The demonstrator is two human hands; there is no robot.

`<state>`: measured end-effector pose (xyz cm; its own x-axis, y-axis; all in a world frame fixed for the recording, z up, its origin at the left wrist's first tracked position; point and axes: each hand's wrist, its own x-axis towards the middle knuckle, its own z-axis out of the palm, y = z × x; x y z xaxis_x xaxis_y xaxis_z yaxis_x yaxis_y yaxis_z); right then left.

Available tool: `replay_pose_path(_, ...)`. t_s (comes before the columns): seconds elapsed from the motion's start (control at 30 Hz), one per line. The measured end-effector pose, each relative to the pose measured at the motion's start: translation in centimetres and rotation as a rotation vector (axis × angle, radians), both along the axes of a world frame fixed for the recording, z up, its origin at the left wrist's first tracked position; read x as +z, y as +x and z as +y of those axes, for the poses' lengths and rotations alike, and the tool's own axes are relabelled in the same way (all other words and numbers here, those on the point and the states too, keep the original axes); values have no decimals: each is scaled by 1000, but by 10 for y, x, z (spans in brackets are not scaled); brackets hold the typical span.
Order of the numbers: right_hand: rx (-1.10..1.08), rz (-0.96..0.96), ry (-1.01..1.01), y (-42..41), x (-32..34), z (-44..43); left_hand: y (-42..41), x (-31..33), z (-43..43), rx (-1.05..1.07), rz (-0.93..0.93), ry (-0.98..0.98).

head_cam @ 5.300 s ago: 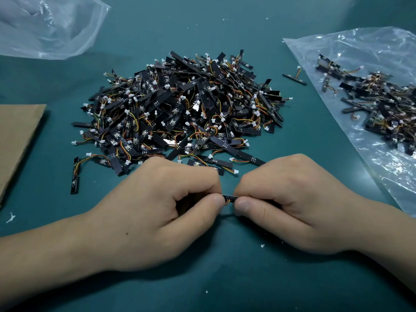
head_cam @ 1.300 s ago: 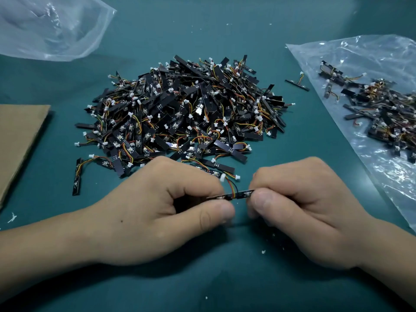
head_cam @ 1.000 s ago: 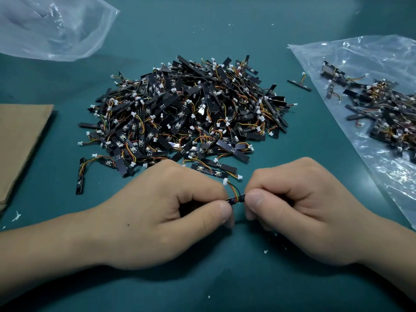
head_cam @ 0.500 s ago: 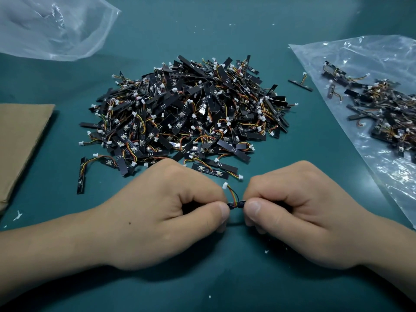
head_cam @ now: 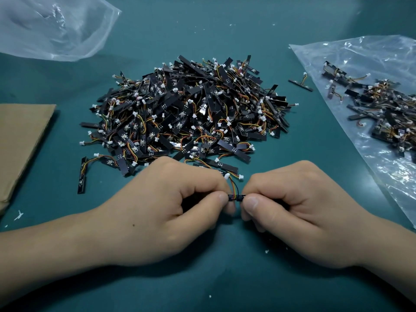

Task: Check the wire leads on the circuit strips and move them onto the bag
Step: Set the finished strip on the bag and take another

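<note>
Advisable practice: the circuit strip (head_cam: 236,197) is being flexed, and this should be gentle, with no pull on the wire leads (head_cam: 233,188) arching from its middle. The left hand (head_cam: 162,206) and right hand (head_cam: 299,210) are each pinching one end, fingers curled and thumbs nearly meeting, just near of the pile (head_cam: 186,113). The bag (head_cam: 351,55) is lying well apart on the right.

A person's left hand (head_cam: 162,212) and right hand (head_cam: 299,212), both bare, with bare forearms (head_cam: 45,255). Thumbnails (head_cam: 251,202) are trimmed short; a small dark mole (head_cam: 134,225) dots the left hand's back.
</note>
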<state>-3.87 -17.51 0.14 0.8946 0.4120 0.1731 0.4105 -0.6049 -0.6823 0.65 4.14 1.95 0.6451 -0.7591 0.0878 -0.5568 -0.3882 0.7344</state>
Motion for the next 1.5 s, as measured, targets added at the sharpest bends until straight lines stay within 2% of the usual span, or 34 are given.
replay_pose_path(0.4, -11, 7, 40, -1, 1, 2, -3, -2, 2, 39, 44, -47)
replay_pose_path(0.77, -13, 1, 22, -1, 1, 1, -2, -1, 2, -7, -60, 22)
replay_pose_path(0.87, 1, 7, 43, -2, 1, 1, -2, -2, 3, 21, 30, -57)
replay_pose_path(1.0, 7, -8, 33, -1, 1, 1, -3, -3, 2, 20, -25, -23)
replay_pose_path(1.17, 4, -5, 34, -2, 1, 0, -5, -4, 0, 67, 83, -99)
replay_pose_path(1.5, -6, -18, 17, -2, 1, 0, -4, -3, 1, 53, -16, -31)
